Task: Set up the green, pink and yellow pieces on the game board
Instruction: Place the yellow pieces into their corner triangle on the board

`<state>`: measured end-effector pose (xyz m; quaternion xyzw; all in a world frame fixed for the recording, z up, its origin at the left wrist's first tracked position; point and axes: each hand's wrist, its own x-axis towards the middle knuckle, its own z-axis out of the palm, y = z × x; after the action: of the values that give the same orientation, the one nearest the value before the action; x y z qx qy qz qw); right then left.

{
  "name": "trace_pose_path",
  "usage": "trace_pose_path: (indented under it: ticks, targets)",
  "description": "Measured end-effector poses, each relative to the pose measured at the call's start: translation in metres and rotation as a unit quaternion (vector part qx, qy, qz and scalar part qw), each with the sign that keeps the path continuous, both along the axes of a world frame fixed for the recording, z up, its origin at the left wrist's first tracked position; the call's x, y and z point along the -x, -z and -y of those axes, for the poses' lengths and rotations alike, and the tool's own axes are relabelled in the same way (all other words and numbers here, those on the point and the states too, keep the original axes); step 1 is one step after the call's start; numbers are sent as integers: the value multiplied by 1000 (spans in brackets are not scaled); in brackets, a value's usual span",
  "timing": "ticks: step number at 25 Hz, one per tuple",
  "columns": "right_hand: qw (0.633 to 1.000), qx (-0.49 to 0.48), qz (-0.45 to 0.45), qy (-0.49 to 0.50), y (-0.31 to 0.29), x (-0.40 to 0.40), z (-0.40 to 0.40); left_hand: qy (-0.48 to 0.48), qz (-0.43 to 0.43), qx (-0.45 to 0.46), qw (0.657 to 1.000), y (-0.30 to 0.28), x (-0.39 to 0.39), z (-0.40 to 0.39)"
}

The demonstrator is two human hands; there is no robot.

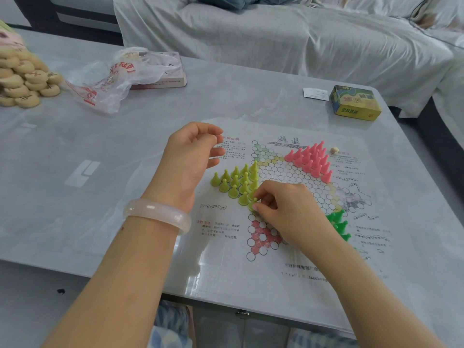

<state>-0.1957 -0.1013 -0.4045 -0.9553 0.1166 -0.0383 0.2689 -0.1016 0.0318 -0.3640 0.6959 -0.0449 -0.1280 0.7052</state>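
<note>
A paper game board [288,197] with a hexagon star grid lies on the table. Several yellow cone pieces [236,180] stand in a triangle at its left corner. Pink pieces [311,159] fill a triangle at the far right corner. Green pieces [339,223] stand at the near right, partly hidden behind my right wrist. My right hand [286,212] pinches one yellow piece [252,205] at the near tip of the yellow group, its base on the board. My left hand [193,156], with a pale bangle on the wrist, hovers above the board's left edge, fingers curled and apart, holding nothing.
A small beige die [334,150] lies beyond the pink pieces. A green and yellow box [355,102] and a white slip [315,93] sit at the far right. A plastic bag [113,76] over a flat box, and a heap of round wooden discs [25,79], occupy the far left. A covered sofa stands behind.
</note>
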Motion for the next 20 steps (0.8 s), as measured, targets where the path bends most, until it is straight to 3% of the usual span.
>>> trace_pose_path:
  ticks: [20]
  targets:
    - [1000, 1, -17, -10, -8, 3, 3, 0, -3, 5, 1000, 0, 1, 1]
